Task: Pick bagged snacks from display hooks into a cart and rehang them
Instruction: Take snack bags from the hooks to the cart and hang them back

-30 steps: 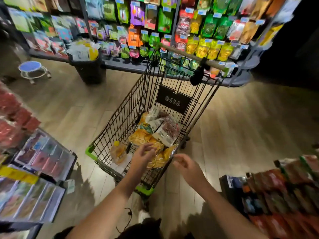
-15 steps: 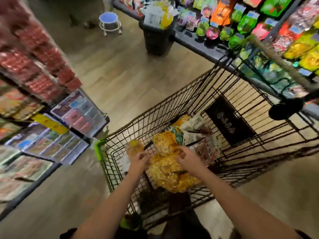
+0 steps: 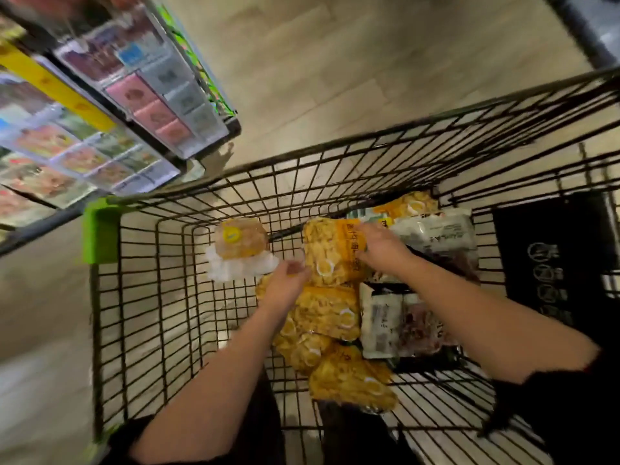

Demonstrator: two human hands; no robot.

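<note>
Head view: both hands grip one yellow snack bag (image 3: pixel 330 253) in the wire cart (image 3: pixel 302 169), left hand (image 3: pixel 285 286) at its lower corner, right hand (image 3: pixel 379 246) at its top. More yellow bags (image 3: pixel 328 317) and white-and-dark bags (image 3: pixel 432 236) crowd round it. Shelved packets (image 3: pixel 100 129) stand left.

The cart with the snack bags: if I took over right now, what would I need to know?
Left hand: fingers curled at the lower left edge of the top yellow snack bag; pinching it, it seems.
Right hand: grips the same bag at its right side.
Where things are: that bag lies on a pile of yellow bags in the cart. White and dark bags sit to the right; a small round yellow pack sits apart on the left.
Done: bags are in the cart.
Left: lift them out and rehang them, probably starting with the gripped bag. No hooks are in view.
</note>
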